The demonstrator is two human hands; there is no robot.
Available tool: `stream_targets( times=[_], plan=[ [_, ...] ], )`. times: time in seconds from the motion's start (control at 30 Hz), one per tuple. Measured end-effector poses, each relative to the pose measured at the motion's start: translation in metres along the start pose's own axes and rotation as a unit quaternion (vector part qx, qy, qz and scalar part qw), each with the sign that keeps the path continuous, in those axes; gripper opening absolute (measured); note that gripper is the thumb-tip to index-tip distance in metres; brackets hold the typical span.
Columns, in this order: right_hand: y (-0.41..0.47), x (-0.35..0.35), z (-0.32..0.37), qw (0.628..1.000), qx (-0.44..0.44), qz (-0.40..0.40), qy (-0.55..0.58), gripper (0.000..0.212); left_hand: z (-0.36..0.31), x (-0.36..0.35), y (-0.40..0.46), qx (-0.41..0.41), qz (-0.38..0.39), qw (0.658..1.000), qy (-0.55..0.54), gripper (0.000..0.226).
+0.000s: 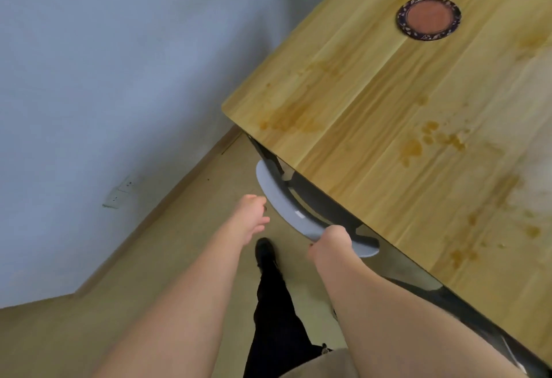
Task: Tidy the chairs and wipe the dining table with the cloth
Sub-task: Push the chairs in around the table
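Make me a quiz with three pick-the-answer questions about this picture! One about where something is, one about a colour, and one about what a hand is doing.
1. Where is the round plate?
A. on the floor
B. on the wooden table, toward its far end
C. on the chair seat

2. What colour is the chair backrest?
A. red
B. green
C. grey

3. What is the right hand doing?
A. gripping the top of the chair backrest
B. wiping the table with a cloth
C. lifting the plate

Answers:
1 B: the plate sits on the tabletop, well away from the hands.
2 C: the curved backrest at the table's edge is pale grey.
3 A: its fingers curl over the backrest's rim, while the left hand is near the backrest with loose fingers, holding nothing.
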State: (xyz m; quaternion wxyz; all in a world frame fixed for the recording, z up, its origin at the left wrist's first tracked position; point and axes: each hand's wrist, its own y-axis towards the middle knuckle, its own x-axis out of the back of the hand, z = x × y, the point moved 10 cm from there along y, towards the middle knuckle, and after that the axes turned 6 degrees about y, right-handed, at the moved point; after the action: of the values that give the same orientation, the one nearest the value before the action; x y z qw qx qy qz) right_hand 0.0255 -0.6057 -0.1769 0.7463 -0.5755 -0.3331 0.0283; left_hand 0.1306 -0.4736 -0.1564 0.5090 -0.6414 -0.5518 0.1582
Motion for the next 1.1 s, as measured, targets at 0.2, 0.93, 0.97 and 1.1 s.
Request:
stream_targets(
  times=[0.2,0.93,0.97,1.1],
  plan=[
    [0.019,0.007,-0.037,0.958,-0.188,0.064,0.207,0.039,-0.029,-0.021,0.059,0.031,0.096,0.994,-0.047,0.027],
    [0.073,0.116,-0.015,0.902,-0.264,0.009,0.340,0.022,-0.094,0.092,0.139,-0.019,0.062,0.995,0.077,0.005],
    [0.069,0.115,-0.016,0.906,-0.268,0.017,0.326,0.025,-0.094,0.094,0.140,-0.020,0.060,0.996,0.071,0.001],
    [0.064,0.112,-0.021,0.902,-0.273,0.042,0.333,0.034,-0.094,0.102,0.146,-0.018,0.041,0.998,0.037,0.005]
  ],
)
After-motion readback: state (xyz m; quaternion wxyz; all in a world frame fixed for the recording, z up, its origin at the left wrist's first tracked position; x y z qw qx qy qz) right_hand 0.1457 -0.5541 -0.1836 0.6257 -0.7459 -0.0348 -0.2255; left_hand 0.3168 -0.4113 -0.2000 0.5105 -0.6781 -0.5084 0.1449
